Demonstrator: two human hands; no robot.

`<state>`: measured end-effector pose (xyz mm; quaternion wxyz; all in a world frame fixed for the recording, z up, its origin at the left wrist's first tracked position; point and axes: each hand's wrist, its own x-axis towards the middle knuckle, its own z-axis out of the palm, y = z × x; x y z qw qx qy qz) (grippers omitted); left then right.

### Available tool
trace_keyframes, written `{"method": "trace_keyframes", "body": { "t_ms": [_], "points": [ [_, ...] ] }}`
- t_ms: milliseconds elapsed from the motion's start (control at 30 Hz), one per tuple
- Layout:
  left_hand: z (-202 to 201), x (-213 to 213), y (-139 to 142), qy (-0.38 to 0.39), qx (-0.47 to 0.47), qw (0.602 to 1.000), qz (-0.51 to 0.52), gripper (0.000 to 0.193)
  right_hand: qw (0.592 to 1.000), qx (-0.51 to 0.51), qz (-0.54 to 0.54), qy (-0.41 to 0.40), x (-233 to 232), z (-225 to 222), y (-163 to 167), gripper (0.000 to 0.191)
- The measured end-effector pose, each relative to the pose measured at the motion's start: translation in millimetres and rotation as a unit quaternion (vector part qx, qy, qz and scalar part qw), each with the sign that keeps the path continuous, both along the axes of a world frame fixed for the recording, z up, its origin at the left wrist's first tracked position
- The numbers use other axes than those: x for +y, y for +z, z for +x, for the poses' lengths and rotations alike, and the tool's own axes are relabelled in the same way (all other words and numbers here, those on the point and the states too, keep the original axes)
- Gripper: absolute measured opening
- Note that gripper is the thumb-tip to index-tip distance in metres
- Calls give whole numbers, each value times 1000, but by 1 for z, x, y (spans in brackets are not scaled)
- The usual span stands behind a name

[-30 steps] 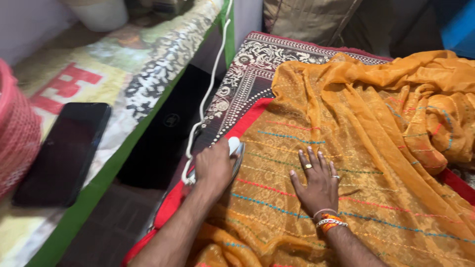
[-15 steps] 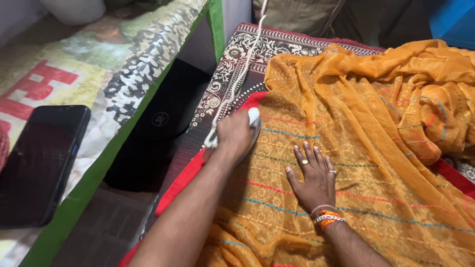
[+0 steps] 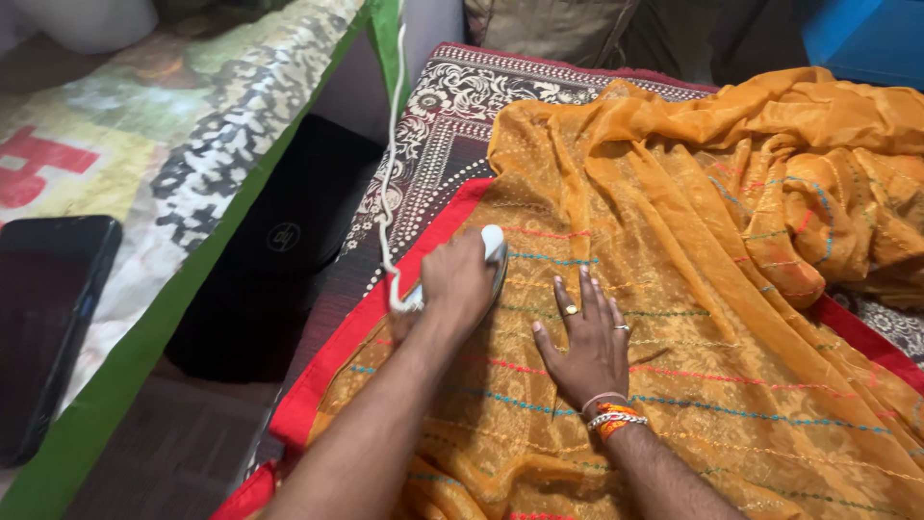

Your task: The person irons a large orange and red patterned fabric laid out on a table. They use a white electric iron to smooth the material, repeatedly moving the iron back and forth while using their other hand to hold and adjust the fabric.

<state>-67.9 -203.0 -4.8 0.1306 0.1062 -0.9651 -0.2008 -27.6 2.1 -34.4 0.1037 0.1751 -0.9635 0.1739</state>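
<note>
My left hand (image 3: 460,281) is closed around the handle of a white clothes iron (image 3: 494,243) that rests on an orange embroidered cloth (image 3: 674,289) near its left edge. The iron's white cord (image 3: 388,193) runs up and away from it. My right hand (image 3: 585,339) lies flat on the cloth just right of the iron, fingers spread, with rings and an orange wristband. The cloth is bunched in folds at the upper right.
Beneath the cloth lie a red sheet (image 3: 385,308) and a patterned dark mat (image 3: 433,144). A black bag (image 3: 279,260) sits to the left of the mat. Further left is a printed sheet with a green border (image 3: 144,144) and a black phone (image 3: 43,327).
My left hand has pushed the iron forward along the cloth's left edge. My right hand has stayed flat beside it, shifting forward a little.
</note>
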Motion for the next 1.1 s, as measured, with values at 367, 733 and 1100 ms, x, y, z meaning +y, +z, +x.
{"method": "trace_keyframes", "body": {
  "t_ms": [367,733,1100],
  "points": [
    [47,18,1,-44,23,999,-5,25,978,-80,25,-191,33,-13,-17,64],
    [60,28,4,-40,34,998,-16,30,982,8,33,-186,90,-53,-37,65],
    [-4,51,-12,-58,108,992,3,23,982,-32,47,-181,97,-62,-37,69]
  ]
}}
